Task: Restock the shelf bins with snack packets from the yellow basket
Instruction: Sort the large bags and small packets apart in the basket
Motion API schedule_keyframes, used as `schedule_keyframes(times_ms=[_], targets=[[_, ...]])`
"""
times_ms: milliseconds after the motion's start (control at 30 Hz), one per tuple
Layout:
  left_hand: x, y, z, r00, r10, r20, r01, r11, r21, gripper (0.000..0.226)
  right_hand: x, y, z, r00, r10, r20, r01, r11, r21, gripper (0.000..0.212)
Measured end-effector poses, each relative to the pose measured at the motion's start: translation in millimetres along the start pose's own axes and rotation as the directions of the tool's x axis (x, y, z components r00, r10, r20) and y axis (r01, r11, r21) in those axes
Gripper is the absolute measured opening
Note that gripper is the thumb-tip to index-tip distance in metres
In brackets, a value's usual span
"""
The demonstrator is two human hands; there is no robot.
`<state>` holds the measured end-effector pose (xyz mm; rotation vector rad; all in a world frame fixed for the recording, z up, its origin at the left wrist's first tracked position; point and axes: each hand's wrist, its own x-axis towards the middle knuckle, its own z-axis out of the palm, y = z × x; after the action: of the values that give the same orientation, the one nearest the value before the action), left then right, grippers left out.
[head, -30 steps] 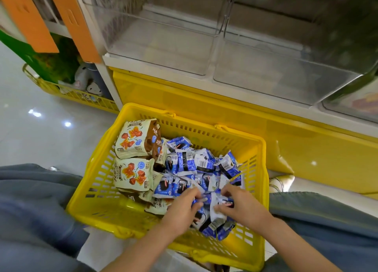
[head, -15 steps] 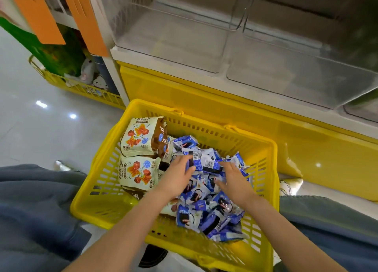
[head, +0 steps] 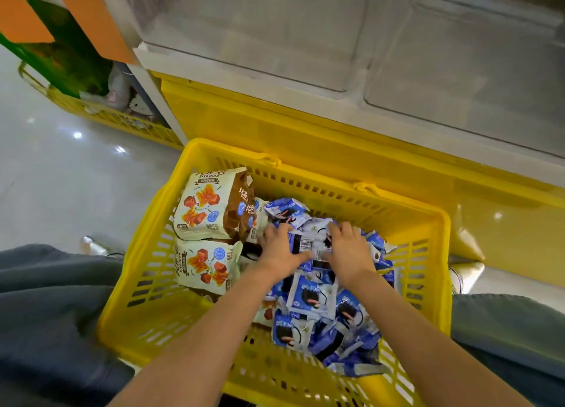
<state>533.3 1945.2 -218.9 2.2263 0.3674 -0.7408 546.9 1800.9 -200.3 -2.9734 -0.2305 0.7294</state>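
Head, glossy floor [head: 61, 192], yellow basket [head: 305, 166], snack packets [head: 308, 299]

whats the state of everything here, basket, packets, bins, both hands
yellow basket, on the floor below the shelf, holding snacks
blue packets, loose heap in the basket's right half
cream bags, two, on the basket's left side
shelf bins, clear, nothing visible inside
left hand, fingers curled on blue packets
right hand, fingers curled on blue packets, beside the left

I see the basket [head: 159, 308] on the floor [head: 61, 177] before the shelf bins [head: 275, 39], large packets [head: 208, 207] in its left, small packets [head: 321, 315] heaped right, my left hand [head: 279, 249] and right hand [head: 348, 247] side by side atop them
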Motion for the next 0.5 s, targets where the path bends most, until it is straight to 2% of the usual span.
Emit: schedule_keyframes(times_ms=[33, 100, 167, 267, 400, 500], targets=[[-1, 1, 4, 1.0, -0.01, -0.01, 0.01, 1.0, -0.024, 0.074, 1, 1, 2, 1.0, 0.0, -0.007, 0.0, 0.999, 0.049, 0.073], [-3, 2, 11, 0.998, -0.026, -0.057, 0.024, 0.999, -0.04, 0.078, 3, 1, 4, 0.999, 0.043, 0.027, -0.049, 0.963, 0.266, 0.084], [-5, 2, 14, 0.993, -0.029, -0.116, 0.025, 0.999, -0.044, 0.074, 3, 1, 5, 0.995, 0.056, 0.083, -0.086, 0.908, 0.41, 0.095], [-7, -6, 12, 0.981, 0.007, -0.192, -0.027, 0.994, -0.102, 0.058, 1, 7, 6, 0.991, 0.037, 0.131, -0.09, 0.897, 0.433, 0.097], [-20, -10, 5, 0.981, 0.072, -0.182, -0.111, 0.971, -0.213, 0.043, -5, 11, 9, 0.991, -0.003, 0.133, -0.038, 0.952, 0.303, 0.086], [-32, -8, 0, 0.98, 0.095, -0.172, -0.14, 0.952, -0.273, 0.042, -11, 8, 14, 0.982, -0.009, 0.187, -0.081, 0.88, 0.468, 0.086]])
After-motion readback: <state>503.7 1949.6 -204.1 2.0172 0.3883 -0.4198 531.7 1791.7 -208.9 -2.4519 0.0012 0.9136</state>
